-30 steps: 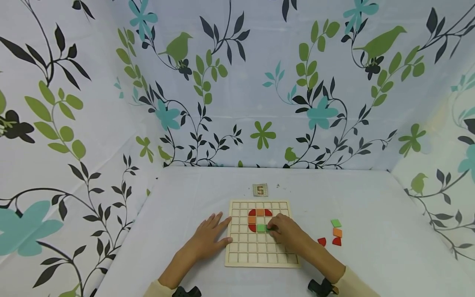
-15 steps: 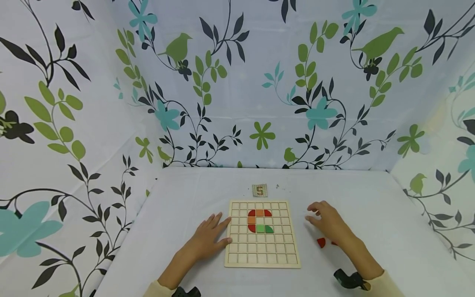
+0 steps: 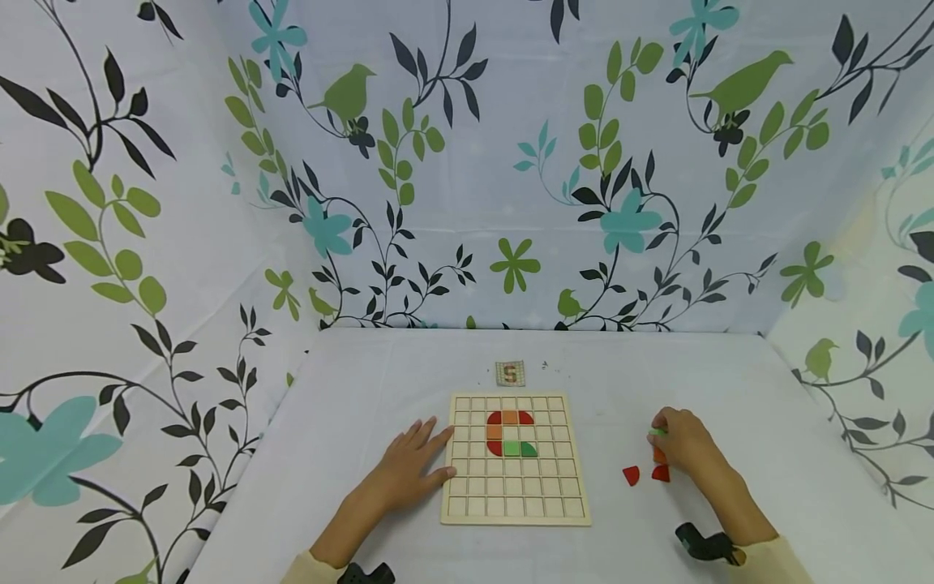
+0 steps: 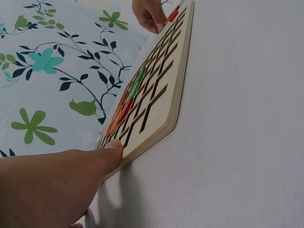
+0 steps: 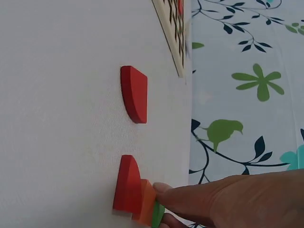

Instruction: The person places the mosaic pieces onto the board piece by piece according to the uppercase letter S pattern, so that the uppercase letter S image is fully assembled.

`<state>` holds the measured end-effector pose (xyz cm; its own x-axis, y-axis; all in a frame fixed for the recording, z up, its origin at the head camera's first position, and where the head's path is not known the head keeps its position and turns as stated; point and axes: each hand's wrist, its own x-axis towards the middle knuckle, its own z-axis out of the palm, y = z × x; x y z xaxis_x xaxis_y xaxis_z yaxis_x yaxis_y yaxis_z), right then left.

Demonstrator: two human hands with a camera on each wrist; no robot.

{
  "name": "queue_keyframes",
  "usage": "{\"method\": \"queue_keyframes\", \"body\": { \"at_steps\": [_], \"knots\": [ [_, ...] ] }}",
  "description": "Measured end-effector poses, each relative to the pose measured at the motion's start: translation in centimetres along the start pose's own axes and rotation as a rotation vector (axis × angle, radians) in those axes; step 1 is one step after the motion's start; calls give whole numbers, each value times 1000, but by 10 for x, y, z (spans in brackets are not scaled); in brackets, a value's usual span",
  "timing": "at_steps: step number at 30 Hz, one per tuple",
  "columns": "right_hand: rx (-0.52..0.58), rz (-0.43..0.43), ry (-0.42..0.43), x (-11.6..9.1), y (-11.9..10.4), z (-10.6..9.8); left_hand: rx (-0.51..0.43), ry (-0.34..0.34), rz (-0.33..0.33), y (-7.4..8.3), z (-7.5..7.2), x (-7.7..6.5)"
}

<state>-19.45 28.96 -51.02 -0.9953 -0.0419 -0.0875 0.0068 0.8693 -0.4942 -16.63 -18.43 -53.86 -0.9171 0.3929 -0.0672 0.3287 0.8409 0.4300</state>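
Note:
A wooden grid board (image 3: 514, 509) lies on the table with red, orange and green tiles set in its upper cells. My left hand (image 3: 410, 466) rests at the board's left side, fingers spread, the thumb (image 4: 113, 145) touching its rim. Right of the board, my right hand (image 3: 687, 440) pinches a green square tile (image 5: 157, 213) between curled fingers and thumb. An orange square tile (image 5: 146, 202) sits right beside the thumb, partly hidden in the head view. Against the orange tile lies a red quarter-round tile (image 3: 660, 473). Another red quarter-round tile (image 3: 631, 475) lies apart, nearer the board.
Behind the board lies a small card (image 3: 510, 373) showing a coloured figure on a grid. White cloth covers the table (image 3: 365, 373). A curtain (image 3: 467, 162) printed with leaves and birds stands behind and at both sides.
My right hand has left a green quarter-round tile in the board and moved right to the loose tiles, where it has taken hold of the green square. The left hand stays put.

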Motion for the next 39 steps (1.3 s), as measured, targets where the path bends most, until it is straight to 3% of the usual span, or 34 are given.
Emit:
{"method": "queue_keyframes", "body": {
  "at_steps": [7, 15, 20, 28, 39],
  "knots": [
    [53, -104, 20, 8, 1, 10, -6, -1, 0, 1, 0, -1],
    [72, -83, 41, 4, 6, 15, -5, -10, -6, 2, -1, -1],
    [77, -130, 72, 4, 6, 21, -11, -9, -9, 3, -3, -2],
    [-4, -166, 104, 9, -8, 27, -7, 0, -1, 2, -2, -2],
    [-25, -183, 48, 28, -33, 41, 7, 16, -1, 1, 1, -1]
  ]
}}
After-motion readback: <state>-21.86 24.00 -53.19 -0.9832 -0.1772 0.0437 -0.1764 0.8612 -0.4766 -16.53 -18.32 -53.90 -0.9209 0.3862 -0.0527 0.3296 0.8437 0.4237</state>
